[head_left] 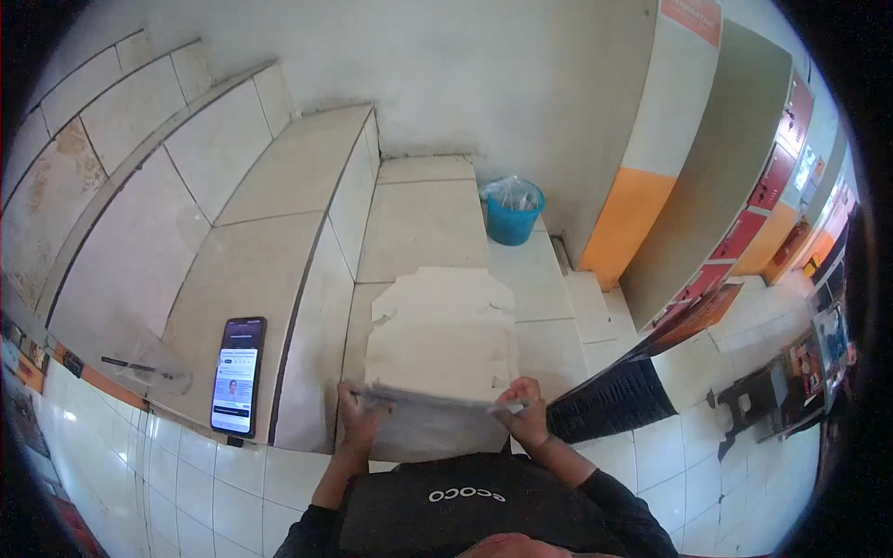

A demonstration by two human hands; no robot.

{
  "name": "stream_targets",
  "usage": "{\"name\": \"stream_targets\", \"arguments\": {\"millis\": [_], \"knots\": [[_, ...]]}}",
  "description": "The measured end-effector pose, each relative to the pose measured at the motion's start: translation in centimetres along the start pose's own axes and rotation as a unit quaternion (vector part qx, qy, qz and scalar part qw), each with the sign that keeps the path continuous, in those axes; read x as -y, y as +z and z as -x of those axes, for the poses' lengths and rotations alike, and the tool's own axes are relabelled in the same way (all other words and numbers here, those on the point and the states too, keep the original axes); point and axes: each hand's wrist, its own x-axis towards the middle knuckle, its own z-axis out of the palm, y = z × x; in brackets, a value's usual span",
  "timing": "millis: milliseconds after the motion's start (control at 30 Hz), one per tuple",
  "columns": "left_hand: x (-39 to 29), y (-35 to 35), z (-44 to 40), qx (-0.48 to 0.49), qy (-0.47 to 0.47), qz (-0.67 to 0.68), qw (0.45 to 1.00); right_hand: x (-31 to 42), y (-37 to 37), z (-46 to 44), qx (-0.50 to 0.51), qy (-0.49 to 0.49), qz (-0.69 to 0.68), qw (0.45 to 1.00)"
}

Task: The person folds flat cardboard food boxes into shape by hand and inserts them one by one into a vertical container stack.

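A cream die-cut cardboard box blank with notched edges and slots lies on the tiled step in front of me. Its near part is bent up along a crease, showing a greyish panel toward my body. My left hand is closed on the left end of this fold. At the right end, my right hand pinches the edge between thumb and fingers. Some fingertips are hidden behind the cardboard.
Left on a raised tiled ledge are a lit phone and a clear plastic cup with a dark straw. A blue bucket stands behind the blank. To my right is a dark stack of flat sheets; red lockers stand beyond.
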Motion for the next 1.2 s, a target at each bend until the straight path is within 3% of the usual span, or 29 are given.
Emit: {"name": "stream_targets", "arguments": {"millis": [67, 133, 200, 300, 367, 500, 667, 700, 733, 833, 900, 967, 1000, 1033, 1100, 1200], "knots": [[-2.5, 0.5, -1.1, -0.021, -0.044, -0.047, 0.998, 2.7, 0.4, -1.3, -0.015, 0.05, 0.1, 0.994], [-6.0, 1.8, -2.2, -0.028, -0.014, -0.035, 0.999, 1.6, 0.1, -3.5, -0.02, 0.113, 0.127, 0.985], [-5.2, 3.0, -4.0, -0.04, -0.041, -0.089, 0.994, 1.0, 0.2, -5.6, -0.039, 0.135, 0.074, 0.987], [-2.6, 4.1, -6.6, -0.005, -0.068, -0.088, 0.994, 2.0, 0.7, -8.0, -0.078, 0.14, 0.098, 0.982], [-3.4, 4.6, -7.7, -0.001, -0.119, -0.21, 0.97, 0.7, 1.1, -9.5, -0.085, 0.188, 0.038, 0.978], [-3.9, 5.4, -8.4, -0.011, -0.159, -0.367, 0.916, -2.7, 2.5, -10.8, -0.106, 0.194, 0.13, 0.966], [-4.6, 5.9, -8.4, -0.027, -0.153, -0.401, 0.903, -6.0, 2.7, -12.5, -0.075, 0.25, 0.189, 0.947], [-5.1, 5.9, -8.3, -0.033, -0.147, -0.391, 0.908, -4.7, 2.5, -12.4, -0.075, 0.24, 0.121, 0.96], [-5.0, 5.6, -7.8, -0.068, -0.078, -0.378, 0.92, -2.5, 2.4, -11.4, -0.073, 0.23, 0.053, 0.969], [-4.2, 5.3, -7.1, -0.212, 0.145, -0.289, 0.922, 1.7, 2.3, -9.9, -0.094, 0.104, -0.127, 0.982], [-3.5, 5.4, -5.4, -0.337, 0.287, -0.184, 0.878, 5.2, 2.6, -8.5, -0.126, 0.031, -0.239, 0.962], [-3.6, 6.5, -3.4, -0.268, 0.114, 0.018, 0.957, 7.3, 1.5, -8.1, -0.136, 0.006, -0.304, 0.943], [-3.9, 6.8, -3.4, -0.224, 0.029, 0.124, 0.966, 8.2, 1.0, -8.3, -0.14, -0.013, -0.337, 0.931], [-3.4, 6.8, -4.0, -0.163, 0.0, 0.211, 0.964, 8.9, 0.7, -8.3, -0.146, 0.003, -0.382, 0.913], [-1.5, 6.4, -5.6, -0.036, -0.06, 0.374, 0.925, 11.1, 0.8, -8.0, -0.136, 0.06, -0.448, 0.882], [-1.5, 3.6, -7.0, 0.156, 0.008, 0.515, 0.843, 9.0, 0.1, -8.5, -0.092, 0.096, -0.47, 0.873]]}}
